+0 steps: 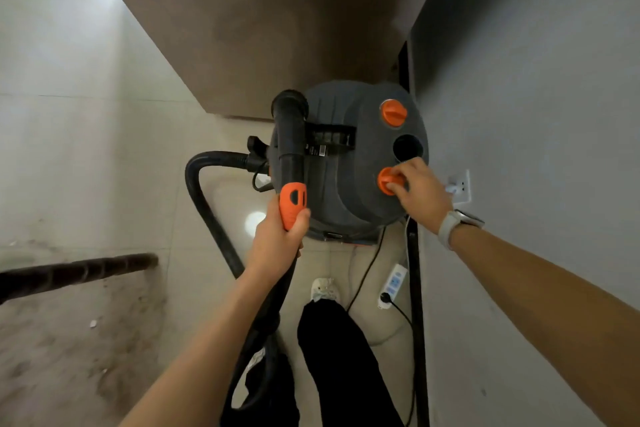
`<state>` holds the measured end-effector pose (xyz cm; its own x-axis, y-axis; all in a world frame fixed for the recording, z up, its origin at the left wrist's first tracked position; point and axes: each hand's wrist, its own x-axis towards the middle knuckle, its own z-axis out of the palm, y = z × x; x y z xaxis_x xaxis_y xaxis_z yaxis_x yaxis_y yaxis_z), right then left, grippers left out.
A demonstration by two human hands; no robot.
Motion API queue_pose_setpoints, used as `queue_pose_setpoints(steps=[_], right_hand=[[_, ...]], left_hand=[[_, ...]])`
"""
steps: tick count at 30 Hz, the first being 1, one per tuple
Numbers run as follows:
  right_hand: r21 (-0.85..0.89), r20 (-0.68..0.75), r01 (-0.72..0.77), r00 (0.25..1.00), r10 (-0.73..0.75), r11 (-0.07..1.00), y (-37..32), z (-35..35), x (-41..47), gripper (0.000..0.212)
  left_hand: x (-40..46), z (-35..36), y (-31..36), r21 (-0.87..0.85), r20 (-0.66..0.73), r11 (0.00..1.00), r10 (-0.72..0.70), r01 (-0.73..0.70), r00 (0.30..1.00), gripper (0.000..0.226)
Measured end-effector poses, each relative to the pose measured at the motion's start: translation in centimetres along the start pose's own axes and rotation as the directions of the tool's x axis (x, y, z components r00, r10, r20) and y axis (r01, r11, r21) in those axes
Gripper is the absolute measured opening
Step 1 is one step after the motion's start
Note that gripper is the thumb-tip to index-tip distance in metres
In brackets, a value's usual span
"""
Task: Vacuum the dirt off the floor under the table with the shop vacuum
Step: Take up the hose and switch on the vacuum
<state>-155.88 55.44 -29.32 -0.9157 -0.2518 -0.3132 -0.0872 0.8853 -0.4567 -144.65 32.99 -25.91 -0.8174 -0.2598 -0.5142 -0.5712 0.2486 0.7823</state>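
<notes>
While pinching the lower orange knob (390, 180) atop the shop vacuum (349, 163) at centre frame with right hand (417, 191), left hand (280, 239) clenched on wand handle (293, 204), wand's long axis pointing up-frame; dirt (69, 340) lower left.

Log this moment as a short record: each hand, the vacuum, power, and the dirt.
left hand: gripping the orange handle of the black wand
right hand: fingers on the nearer orange knob
vacuum: grey, upright on the floor by the wall
far knob: untouched
hose: loops from the vacuum's left side
power strip: on floor, one black plug in
dirt: brown patch on tiles at left
</notes>
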Motion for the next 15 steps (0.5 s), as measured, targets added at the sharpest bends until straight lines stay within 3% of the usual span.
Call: queue_pose_setpoints(steps=[6,15], right_hand=[[-0.017,-0.040,0.120,0.992,-0.121,0.993,0.9,0.2,0.5,0.017],[0.115,-0.104,0.081,0.992,-0.070,0.990,1.0,0.9,0.5,0.016]], left_hand=[[1.1,2.0,0.5,-0.025,-0.030,0.999,-0.022,0.021,0.999,0.021],[1.2,2.6,0.9,-0.015,-0.055,0.999,-0.044,0.043,0.998,0.034]])
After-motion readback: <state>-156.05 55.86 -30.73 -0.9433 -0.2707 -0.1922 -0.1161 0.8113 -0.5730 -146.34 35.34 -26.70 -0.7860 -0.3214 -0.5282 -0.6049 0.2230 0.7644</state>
